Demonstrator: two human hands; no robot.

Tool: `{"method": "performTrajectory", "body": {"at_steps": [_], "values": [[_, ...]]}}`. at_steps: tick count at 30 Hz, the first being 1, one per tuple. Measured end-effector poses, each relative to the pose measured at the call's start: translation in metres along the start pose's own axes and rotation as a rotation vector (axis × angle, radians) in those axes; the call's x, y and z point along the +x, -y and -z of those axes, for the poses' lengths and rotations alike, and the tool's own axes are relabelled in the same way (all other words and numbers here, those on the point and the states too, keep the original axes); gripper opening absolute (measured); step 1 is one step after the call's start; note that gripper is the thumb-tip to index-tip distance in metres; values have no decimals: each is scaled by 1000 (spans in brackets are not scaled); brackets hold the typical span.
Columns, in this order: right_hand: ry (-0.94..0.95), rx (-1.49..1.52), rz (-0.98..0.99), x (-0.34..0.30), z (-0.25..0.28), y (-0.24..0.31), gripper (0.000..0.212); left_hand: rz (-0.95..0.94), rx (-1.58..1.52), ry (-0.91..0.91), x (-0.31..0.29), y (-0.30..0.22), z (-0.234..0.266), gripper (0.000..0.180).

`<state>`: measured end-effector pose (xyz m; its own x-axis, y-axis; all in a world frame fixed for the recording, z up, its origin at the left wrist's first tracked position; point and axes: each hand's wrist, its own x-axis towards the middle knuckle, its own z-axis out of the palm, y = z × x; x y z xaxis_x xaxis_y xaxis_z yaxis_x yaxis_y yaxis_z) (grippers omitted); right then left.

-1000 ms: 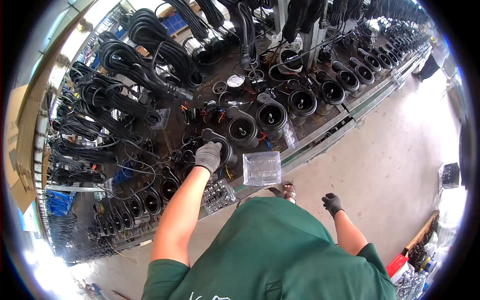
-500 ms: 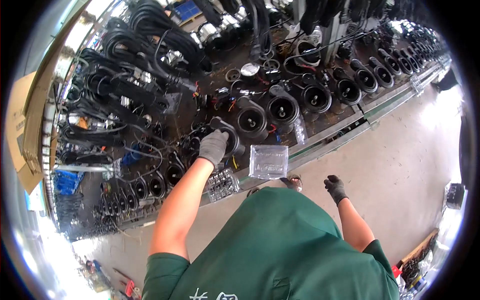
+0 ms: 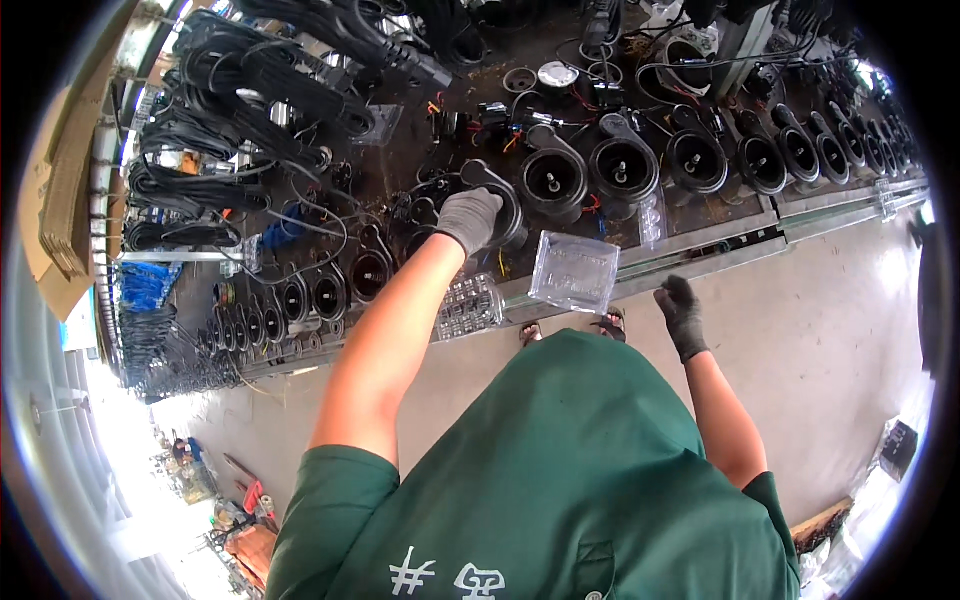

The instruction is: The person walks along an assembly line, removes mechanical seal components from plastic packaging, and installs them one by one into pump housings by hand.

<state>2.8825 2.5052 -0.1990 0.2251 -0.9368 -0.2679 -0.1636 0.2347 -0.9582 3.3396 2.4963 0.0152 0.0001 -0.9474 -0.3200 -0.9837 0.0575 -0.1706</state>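
My left hand (image 3: 470,220), in a grey knit glove, is closed on a black round motor housing (image 3: 508,212), its fingers over the near left side of the rim. The housing stands in the row on the bench, and part of it is hidden by the glove. To its right is another black round housing (image 3: 553,181) with a metal shaft in the middle. My right hand (image 3: 682,315), gloved in dark grey, hangs over the floor beyond the bench edge. Its fingers are loosely bent and apart, with nothing visible in them. A clear plastic tray (image 3: 575,272) lies at the bench edge between my hands.
More black housings (image 3: 697,160) line the bench's front edge both ways. Bundles of black cable (image 3: 270,80) are heaped at the left. Another clear plastic tray (image 3: 470,306) sits below my left hand. A metal rail (image 3: 690,255) runs along the front, and cardboard (image 3: 62,200) stands far left.
The view has shifted, so the bench appears higher and turned. My left hand stays on the same housing. My right hand has come up closer to the bench edge.
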Motion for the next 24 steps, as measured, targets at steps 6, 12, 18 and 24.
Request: {"method": "performTrajectory", "body": {"at_steps": [6, 12, 18, 24], "values": [[-152, -120, 135, 47, -43, 29, 77, 134, -356, -174, -46, -9, 1, 23], [-210, -35, 169, 77, -68, 32, 71, 345, -895, -703, -156, -48, -65, 25], [-335, 409, 87, 70, -64, 55, 31, 351, -799, -478, -197, -72, -200, 38], [-440, 414, 52, 18, -26, 71, 27, 506, -771, -122, -184, -80, -180, 54]]}}
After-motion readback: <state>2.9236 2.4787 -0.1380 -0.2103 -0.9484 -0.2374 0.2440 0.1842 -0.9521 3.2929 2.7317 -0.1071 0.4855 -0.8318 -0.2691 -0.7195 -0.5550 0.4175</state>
